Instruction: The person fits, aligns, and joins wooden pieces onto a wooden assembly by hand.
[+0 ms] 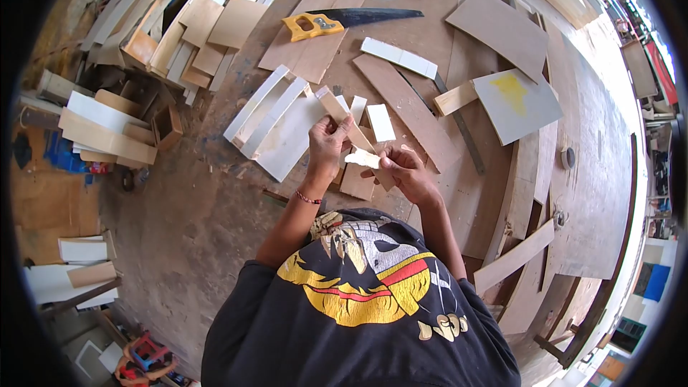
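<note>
My left hand point(329, 145) is closed around a narrow wooden strip point(332, 106), which slants from upper left to lower right in front of my chest. Thumb and fingers of my right hand point(406, 173) pinch a small pale piece with a ragged edge point(363, 159), perhaps folded sandpaper, lying across the strip's lower part. Just left of my left hand rests a white-faced board assembly point(276, 115) with upright strips. Small white blocks point(380, 122) lie beyond the hands, and a brown wooden piece point(356, 182) sits beneath them.
A handsaw with a yellow handle point(313, 26) lies on a brown board point(304, 57) at the far side. Long planks point(408, 111), a metal ruler point(469, 140) and a grey panel with a yellow patch point(517, 104) are to the right. Stacked offcuts point(208, 32) stand at left.
</note>
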A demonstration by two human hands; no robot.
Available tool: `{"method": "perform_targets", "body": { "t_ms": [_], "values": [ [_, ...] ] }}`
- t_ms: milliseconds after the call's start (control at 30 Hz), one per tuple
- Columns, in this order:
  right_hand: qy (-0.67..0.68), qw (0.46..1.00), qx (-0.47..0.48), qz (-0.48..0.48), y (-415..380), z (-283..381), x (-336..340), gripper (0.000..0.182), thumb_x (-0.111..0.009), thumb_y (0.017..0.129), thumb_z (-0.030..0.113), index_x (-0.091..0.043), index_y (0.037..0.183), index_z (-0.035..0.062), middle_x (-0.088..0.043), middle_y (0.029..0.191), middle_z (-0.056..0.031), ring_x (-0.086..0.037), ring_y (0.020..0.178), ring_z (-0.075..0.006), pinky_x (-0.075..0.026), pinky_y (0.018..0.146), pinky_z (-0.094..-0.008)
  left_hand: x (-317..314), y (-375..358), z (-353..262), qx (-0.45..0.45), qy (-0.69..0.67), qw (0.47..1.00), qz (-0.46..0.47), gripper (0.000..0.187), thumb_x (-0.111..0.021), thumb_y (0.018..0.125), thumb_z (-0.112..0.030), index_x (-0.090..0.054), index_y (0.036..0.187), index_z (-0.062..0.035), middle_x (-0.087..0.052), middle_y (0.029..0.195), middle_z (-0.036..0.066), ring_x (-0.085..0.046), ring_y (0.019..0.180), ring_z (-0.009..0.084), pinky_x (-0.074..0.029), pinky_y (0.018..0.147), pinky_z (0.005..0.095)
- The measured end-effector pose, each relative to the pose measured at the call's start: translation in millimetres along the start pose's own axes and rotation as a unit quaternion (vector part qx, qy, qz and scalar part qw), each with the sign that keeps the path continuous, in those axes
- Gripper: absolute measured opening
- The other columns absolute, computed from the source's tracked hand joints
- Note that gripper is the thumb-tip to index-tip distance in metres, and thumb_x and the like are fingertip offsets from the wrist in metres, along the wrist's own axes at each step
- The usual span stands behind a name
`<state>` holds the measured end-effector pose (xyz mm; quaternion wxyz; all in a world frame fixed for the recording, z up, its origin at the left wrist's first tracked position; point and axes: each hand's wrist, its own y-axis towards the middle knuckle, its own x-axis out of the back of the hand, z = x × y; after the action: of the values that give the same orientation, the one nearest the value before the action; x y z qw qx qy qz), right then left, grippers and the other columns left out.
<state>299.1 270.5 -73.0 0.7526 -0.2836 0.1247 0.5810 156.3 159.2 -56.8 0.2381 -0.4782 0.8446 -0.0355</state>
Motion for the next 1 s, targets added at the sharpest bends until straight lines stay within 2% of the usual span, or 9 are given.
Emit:
{"method": "perform_targets", "body": {
  "t_ms": [133,200,233,300,433,533,600,733,1000],
  "values": [
    [-0.003,1.0,0.012,-0.001,3,1,-5,0.017,-0.057,0.09,0.019,-0.054,0.095,0.0031,-0.062,0.096,-0.0124,-0.064,0.091,-0.0261,-0.05,0.071,-0.0303,11,1,6,0.04,0.038,0.997,0.063,0.02,-0.062,0.088,-0.022,-0.059,0.08,-0.0044,-0.057,0.067,-0.002,-0.055,0.057,0.0051,-0.047,0.051,0.0199],
    [0.017,1.0,0.024,-0.011,3,5,-9,0.019,-0.055,0.091,0.021,-0.055,0.094,0.0026,-0.059,0.088,-0.0047,-0.063,0.083,-0.0153,-0.047,0.07,-0.0259,7,-5,2,0.071,0.061,0.986,0.139,0.033,-0.062,0.087,-0.03,-0.063,0.103,-0.001,-0.06,0.072,-0.002,-0.055,0.059,0.0034,-0.043,0.05,0.016],
    [0.017,1.0,0.024,-0.011,4,5,-9,0.019,-0.055,0.091,0.021,-0.055,0.094,0.0026,-0.059,0.088,-0.0047,-0.063,0.083,-0.0153,-0.047,0.07,-0.0259,5,-7,1,0.071,0.062,0.986,0.139,0.033,-0.062,0.087,-0.03,-0.063,0.103,-0.001,-0.06,0.072,-0.002,-0.055,0.059,0.0034,-0.043,0.05,0.016],
    [0.041,0.999,0.024,-0.024,5,6,-9,0.019,-0.055,0.092,0.021,-0.055,0.094,0.0024,-0.059,0.088,-0.0042,-0.059,0.079,-0.0121,-0.047,0.07,-0.026,0,-11,0,0.099,0.141,0.971,0.163,0.034,-0.063,0.087,-0.03,-0.063,0.103,-0.0011,-0.061,0.074,-0.002,-0.056,0.061,0.0034,-0.045,0.051,0.017],
    [0.081,0.996,0.041,-0.02,4,8,-10,0.018,-0.055,0.092,0.021,-0.056,0.094,0.0031,-0.059,0.088,-0.0037,-0.056,0.078,-0.0099,-0.046,0.071,-0.0243,4,-9,11,0.046,0.092,0.974,0.201,0.028,-0.062,0.087,-0.022,-0.061,0.105,-0.0012,-0.064,0.089,0.003,-0.063,0.074,0.0107,-0.055,0.064,0.0244],
    [0.069,0.996,0.058,-0.026,5,0,-1,0.017,-0.055,0.092,0.021,-0.056,0.095,0.0043,-0.059,0.087,-0.0022,-0.056,0.082,-0.0089,-0.044,0.071,-0.0218,5,-7,6,0.062,0.089,0.983,0.147,0.025,-0.059,0.088,-0.017,-0.059,0.107,-0.0011,-0.064,0.096,0.006,-0.065,0.081,0.0148,-0.057,0.068,0.0273],
    [0.055,0.986,0.084,-0.131,4,9,-12,0.015,-0.055,0.092,0.021,-0.055,0.094,0.0063,-0.058,0.084,-0.0002,-0.057,0.083,-0.0087,-0.041,0.069,-0.0197,9,-6,2,0.077,0.074,0.988,0.113,0.024,-0.057,0.089,-0.017,-0.059,0.107,-0.0013,-0.064,0.098,0.008,-0.065,0.083,0.0156,-0.057,0.068,0.0278],
    [0.008,0.974,0.149,-0.171,6,6,1,0.013,-0.055,0.092,0.021,-0.053,0.089,0.0084,-0.059,0.081,-0.0009,-0.06,0.076,-0.011,-0.04,0.065,-0.0193,14,-2,-9,0.096,0.017,0.993,0.073,0.029,-0.058,0.088,-0.012,-0.05,0.114,-0.0006,-0.064,0.099,0.014,-0.065,0.088,0.0196,-0.058,0.07,0.0316],
    [0.019,0.979,0.135,-0.154,-1,6,-2,0.013,-0.058,0.09,0.017,-0.057,0.092,0.0049,-0.059,0.074,-0.0008,-0.053,0.062,-0.007,-0.039,0.056,-0.0187,11,-3,-13,0.076,-0.121,0.988,0.053,0.046,-0.058,0.085,-0.003,-0.033,0.124,-0.0002,-0.057,0.104,0.015,-0.065,0.087,0.0253,-0.06,0.071,0.0351]
  ]
}}
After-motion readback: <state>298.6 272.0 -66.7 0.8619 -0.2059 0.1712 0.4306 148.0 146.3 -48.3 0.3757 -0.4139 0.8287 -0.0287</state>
